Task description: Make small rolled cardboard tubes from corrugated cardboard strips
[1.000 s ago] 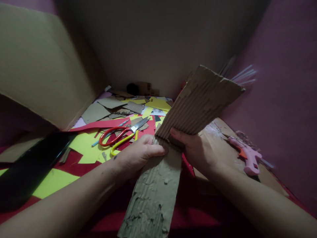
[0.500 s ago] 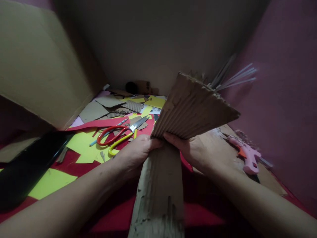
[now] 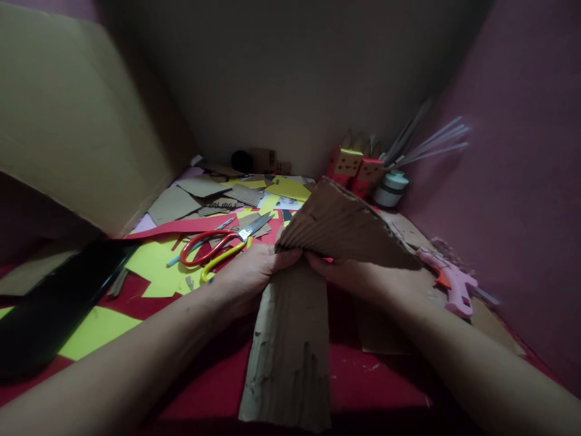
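A long strip of brown corrugated cardboard (image 3: pixel 295 339) is bent across its middle. Its near part slopes down toward me, and its far part fans up and to the right. My left hand (image 3: pixel 256 272) grips the left edge at the bend, thumb on top. On the other side my right hand (image 3: pixel 347 275) holds the same bend, partly covered by the raised flap. Both thumbs nearly meet at the crease. Left of the strip, scissors (image 3: pixel 227 245) with one red and one yellow handle lie with their blades a little apart.
At the right lies a pink glue gun (image 3: pixel 454 284). Behind the cardboard stand red and brown boxes (image 3: pixel 349 162), a white jar (image 3: pixel 391 189) and pale sticks (image 3: pixel 436 145). Yellow paper (image 3: pixel 161 266) and cardboard scraps (image 3: pixel 172 203) cover the left side, beside a large cardboard panel (image 3: pixel 77 115).
The raised flap has tipped lower and to the right, uncovering the boxes and jar behind it. The strip's near end has come into view. Both hands stay at the bend.
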Demonstrator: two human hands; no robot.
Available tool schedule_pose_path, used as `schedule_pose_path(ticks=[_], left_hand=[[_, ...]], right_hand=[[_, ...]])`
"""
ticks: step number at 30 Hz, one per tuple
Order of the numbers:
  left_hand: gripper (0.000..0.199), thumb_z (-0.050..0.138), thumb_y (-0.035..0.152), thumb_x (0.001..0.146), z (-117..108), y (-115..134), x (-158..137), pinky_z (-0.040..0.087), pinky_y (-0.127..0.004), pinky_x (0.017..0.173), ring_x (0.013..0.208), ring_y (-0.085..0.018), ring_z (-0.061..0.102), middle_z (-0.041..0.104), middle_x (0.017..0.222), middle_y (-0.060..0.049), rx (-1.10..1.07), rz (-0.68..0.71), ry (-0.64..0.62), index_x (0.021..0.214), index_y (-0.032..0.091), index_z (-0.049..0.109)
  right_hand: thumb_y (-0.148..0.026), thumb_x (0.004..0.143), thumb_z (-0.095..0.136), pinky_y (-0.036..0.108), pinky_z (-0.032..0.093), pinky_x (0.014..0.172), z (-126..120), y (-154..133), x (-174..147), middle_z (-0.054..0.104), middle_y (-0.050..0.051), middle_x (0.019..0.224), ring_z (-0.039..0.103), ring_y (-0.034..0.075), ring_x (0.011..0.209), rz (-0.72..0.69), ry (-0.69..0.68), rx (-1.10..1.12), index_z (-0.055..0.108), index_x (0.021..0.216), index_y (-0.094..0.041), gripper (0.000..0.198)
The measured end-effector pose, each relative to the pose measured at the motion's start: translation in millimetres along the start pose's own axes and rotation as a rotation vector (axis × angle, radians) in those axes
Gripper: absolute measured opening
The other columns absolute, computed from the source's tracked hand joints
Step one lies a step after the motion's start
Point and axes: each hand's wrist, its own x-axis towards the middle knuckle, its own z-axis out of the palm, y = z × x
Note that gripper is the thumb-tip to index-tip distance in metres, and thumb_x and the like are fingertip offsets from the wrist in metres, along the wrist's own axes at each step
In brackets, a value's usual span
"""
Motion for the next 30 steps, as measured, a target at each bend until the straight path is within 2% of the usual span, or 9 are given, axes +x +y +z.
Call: schedule_pose_path(ticks=[3, 7, 12, 16, 23, 27, 30], left_hand=[[0.021, 0.075, 0.027, 0.071, 0.3, 0.8, -0.6, 0.051, -0.036, 0.071, 0.072, -0.024, 0.066, 0.071, 0.079, -0.013, -0.002, 0.000, -0.029, 0.081, 0.009, 0.070], [0.023, 0.074, 0.029, 0.071, 3.7, 3.7, -3.1, 0.052, -0.033, 0.062, 0.066, -0.024, 0.065, 0.070, 0.075, -0.013, 0.022, -0.012, 0.024, 0.079, 0.008, 0.070], [0.021, 0.071, 0.027, 0.074, 8.3, 5.6, -4.9, 0.052, -0.030, 0.061, 0.066, -0.021, 0.066, 0.072, 0.081, -0.013, 0.035, 0.080, 0.067, 0.084, 0.009, 0.071], [0.019, 0.072, 0.028, 0.073, 10.6, 5.6, -5.7, 0.052, -0.030, 0.061, 0.063, -0.021, 0.066, 0.072, 0.070, -0.010, 0.041, 0.080, 0.074, 0.076, 0.010, 0.071], [0.022, 0.077, 0.029, 0.067, 12.9, 3.5, -6.5, 0.049, -0.026, 0.052, 0.056, -0.019, 0.064, 0.071, 0.068, -0.009, 0.055, 0.104, 0.155, 0.075, 0.009, 0.071], [0.018, 0.074, 0.026, 0.070, 12.9, 3.6, -5.9, 0.047, -0.026, 0.052, 0.054, -0.018, 0.062, 0.070, 0.066, -0.009, 0.083, 0.081, 0.151, 0.073, 0.009, 0.070], [0.018, 0.071, 0.026, 0.073, 13.3, 5.2, -5.7, 0.047, -0.027, 0.054, 0.054, -0.018, 0.061, 0.070, 0.066, -0.009, 0.116, 0.054, 0.146, 0.070, 0.009, 0.069]], right_hand=[[-0.025, 0.087, 0.050, 0.033, 0.049, 0.081, 6.3, 8.0, -0.8, 0.070, 0.003, 0.079, 0.064, 0.020, 0.080, -0.054, 0.025, 0.026, 0.067, 0.078, -0.023, 0.019], [-0.027, 0.083, 0.055, 0.035, 0.049, 0.083, -3.2, 7.0, 5.8, 0.070, 0.005, 0.084, 0.064, 0.022, 0.082, 0.002, 0.027, 0.077, 0.067, 0.084, -0.020, 0.013], [-0.027, 0.082, 0.057, 0.034, 0.049, 0.079, -14.9, 4.2, 8.8, 0.069, 0.007, 0.096, 0.063, 0.023, 0.089, -0.029, -0.033, 0.243, 0.066, 0.087, -0.017, 0.015], [-0.029, 0.083, 0.056, 0.036, 0.047, 0.083, -23.7, -3.9, 6.3, 0.069, 0.007, 0.097, 0.060, 0.026, 0.097, 0.019, -0.092, 0.058, 0.066, 0.098, -0.022, 0.020], [-0.023, 0.080, 0.058, 0.041, 0.045, 0.085, -26.6, -17.5, 15.4, 0.067, 0.012, 0.097, 0.059, 0.029, 0.095, 0.103, -0.165, -0.182, 0.068, 0.092, -0.016, 0.017], [-0.020, 0.078, 0.057, 0.039, 0.047, 0.082, -24.3, -16.3, 15.6, 0.068, 0.011, 0.097, 0.059, 0.028, 0.093, 0.101, -0.204, -0.156, 0.067, 0.095, -0.015, 0.020], [-0.017, 0.078, 0.052, 0.034, 0.050, 0.076, -16.3, -9.8, 11.4, 0.069, 0.009, 0.089, 0.061, 0.026, 0.089, 0.102, -0.208, -0.084, 0.066, 0.094, -0.017, 0.021]])
